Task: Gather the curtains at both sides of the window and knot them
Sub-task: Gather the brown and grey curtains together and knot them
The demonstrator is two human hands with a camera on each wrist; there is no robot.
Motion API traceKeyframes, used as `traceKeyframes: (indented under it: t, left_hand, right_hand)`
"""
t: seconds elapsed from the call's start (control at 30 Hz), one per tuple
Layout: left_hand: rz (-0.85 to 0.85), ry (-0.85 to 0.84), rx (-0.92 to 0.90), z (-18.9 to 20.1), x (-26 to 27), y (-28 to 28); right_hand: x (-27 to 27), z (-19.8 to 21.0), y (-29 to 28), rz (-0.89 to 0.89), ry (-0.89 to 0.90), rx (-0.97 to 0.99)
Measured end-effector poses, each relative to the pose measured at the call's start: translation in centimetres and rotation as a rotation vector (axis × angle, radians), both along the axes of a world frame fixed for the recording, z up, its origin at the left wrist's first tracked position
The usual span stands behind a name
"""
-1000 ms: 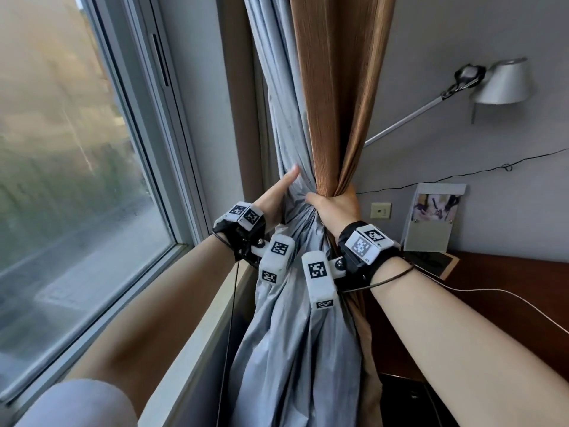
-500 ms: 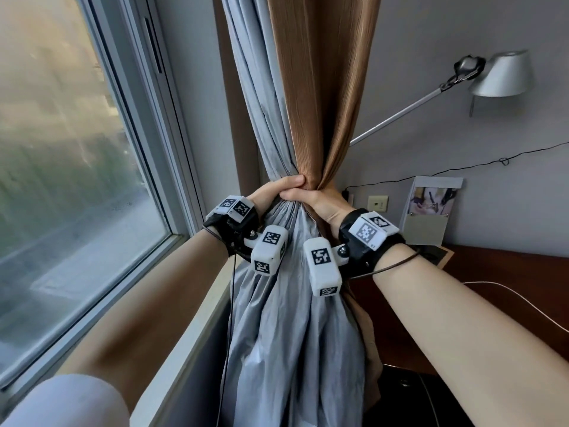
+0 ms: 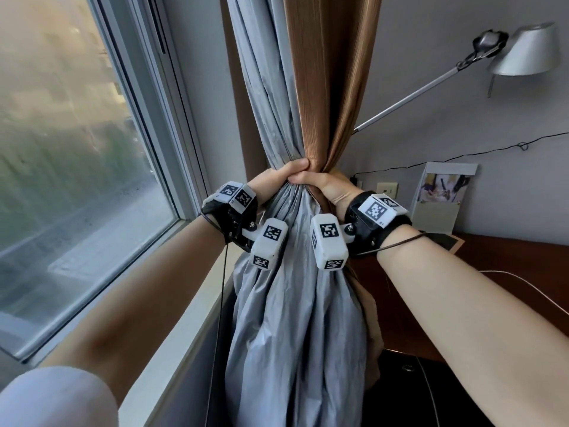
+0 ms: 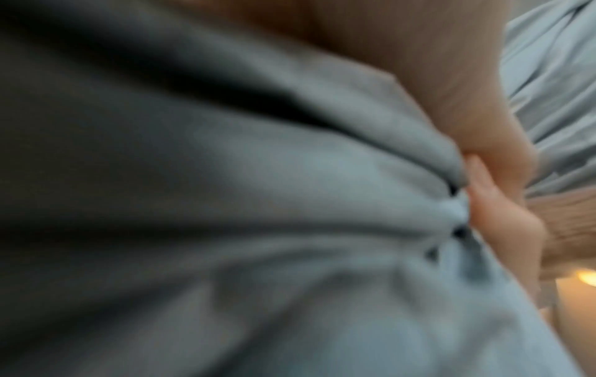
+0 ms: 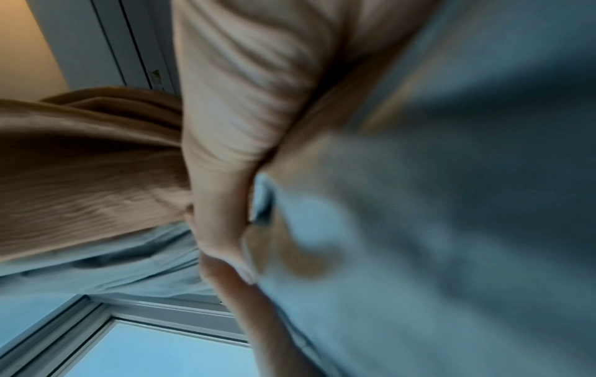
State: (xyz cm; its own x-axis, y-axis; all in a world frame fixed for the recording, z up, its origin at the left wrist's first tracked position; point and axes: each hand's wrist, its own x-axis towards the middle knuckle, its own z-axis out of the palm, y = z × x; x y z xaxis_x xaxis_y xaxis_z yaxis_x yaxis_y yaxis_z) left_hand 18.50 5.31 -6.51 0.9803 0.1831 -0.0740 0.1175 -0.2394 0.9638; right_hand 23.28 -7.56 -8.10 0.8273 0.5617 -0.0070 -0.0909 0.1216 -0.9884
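A grey curtain [image 3: 295,318] and a brown curtain [image 3: 326,87] hang together right of the window, bunched into one narrow neck at mid-height. My left hand [image 3: 284,172] wraps that neck from the left, thumb across its front. My right hand [image 3: 317,181] grips the same neck from the right, its thumb just under the left one. Below the hands the grey cloth balloons out in loose folds. In the left wrist view, blurred grey cloth [image 4: 258,204] fills the frame beside my fingers [image 4: 503,209]. The right wrist view shows brown curtain [image 5: 80,165] and grey cloth [image 5: 451,229].
The window [image 3: 77,149] and its pale sill [image 3: 172,334] lie to the left. A silver arm lamp [image 3: 520,53] reaches out from the wall at upper right. A dark wooden desk [image 3: 508,266] stands at right with a card holder [image 3: 440,195] on it and a wall socket [image 3: 387,188] behind.
My left hand went from lying open against the grey curtain to gripping the bunch. Both hands have squeezed the two curtains into a tighter neck.
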Motion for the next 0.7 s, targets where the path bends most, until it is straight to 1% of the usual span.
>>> traceKeyframes:
  t: [0.1, 0.13, 0.17, 0.2, 0.27, 0.33, 0.37, 0.47, 0.5, 0.53, 0.6, 0.7]
  left_hand:
    - [0.073, -0.145, -0.015, -0.8, 0.2, 0.1]
    - [0.090, -0.174, -0.053, -1.0, 0.2, 0.3]
    - [0.083, -0.181, -0.115, -1.2, 0.2, 0.5]
    - [0.060, -0.195, -0.124, -1.4, 0.5, 0.9]
    - [-0.009, -0.224, -0.055, -1.2, 0.3, 0.9]
    - [-0.031, -0.254, -0.007, -0.7, 0.4, 1.0]
    - [-0.005, -0.261, -0.003, -0.4, 0.2, 0.9]
    - [0.095, -0.233, 0.071, -0.2, 0.3, 1.4]
    - [0.125, -0.206, 0.099, -0.2, 0.3, 1.5]
    - [0.152, -0.187, 0.100, -0.2, 0.4, 1.7]
    - [0.133, -0.170, 0.065, 0.0, 0.4, 1.5]
    - [0.049, -0.151, 0.039, 0.1, 0.3, 0.8]
  right_hand:
    - [-0.5, 0.0, 0.4, -0.077, -0.035, 0.012]
    - [-0.4, -0.2, 0.6, -0.097, -0.037, 0.019]
    - [-0.4, -0.2, 0.9, -0.112, -0.038, 0.026]
    - [-0.4, -0.3, 1.1, -0.137, -0.057, 0.015]
    - [-0.7, -0.3, 1.7, -0.215, -0.148, -0.061]
    - [-0.6, -0.5, 2.4, -0.275, -0.249, -0.097]
    - [-0.5, -0.6, 2.6, -0.287, -0.305, -0.101]
    - [-0.5, -0.6, 3.3, -0.325, -0.478, -0.220]
    - [-0.4, -0.7, 3.4, -0.309, -0.478, -0.222]
    - [-0.3, -0.6, 3.4, -0.274, -0.475, -0.182]
    - [0.1, -0.2, 3.0, -0.160, -0.383, -0.095]
    - [0.6, 0.4, 1.8, 0.053, -0.117, -0.113]
